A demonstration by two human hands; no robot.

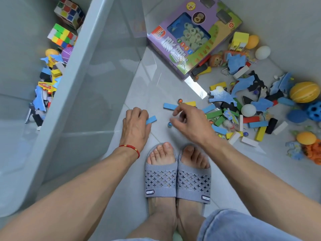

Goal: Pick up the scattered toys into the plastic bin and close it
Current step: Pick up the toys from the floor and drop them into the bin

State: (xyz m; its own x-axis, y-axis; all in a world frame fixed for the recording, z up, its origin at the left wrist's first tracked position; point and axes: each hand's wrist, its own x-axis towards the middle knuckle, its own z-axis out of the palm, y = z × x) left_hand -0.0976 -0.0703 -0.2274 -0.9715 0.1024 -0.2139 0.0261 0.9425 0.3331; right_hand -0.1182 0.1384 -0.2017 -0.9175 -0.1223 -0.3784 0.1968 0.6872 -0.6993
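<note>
The translucent grey plastic bin (83, 54) stands on the left, holding two colour cubes (69, 12), foam pieces and blocks. My left hand (136, 126) rests low on the floor beside the bin and grips a blue block (151, 119). My right hand (188, 121) hovers just right of it with fingers curled, above small marbles (169, 124) and a second blue block (170, 106). What the right fingers hold, if anything, is hidden. Scattered blocks, foam puzzle pieces and balls (248, 110) cover the floor to the right.
A purple chess-set box (192, 37) lies at the top centre next to the bin. A yellow ribbed ball (304, 92), a blue holed ball (315, 111) and an orange ball (306, 138) lie at the far right. My slippered feet (177, 173) stand just below the hands.
</note>
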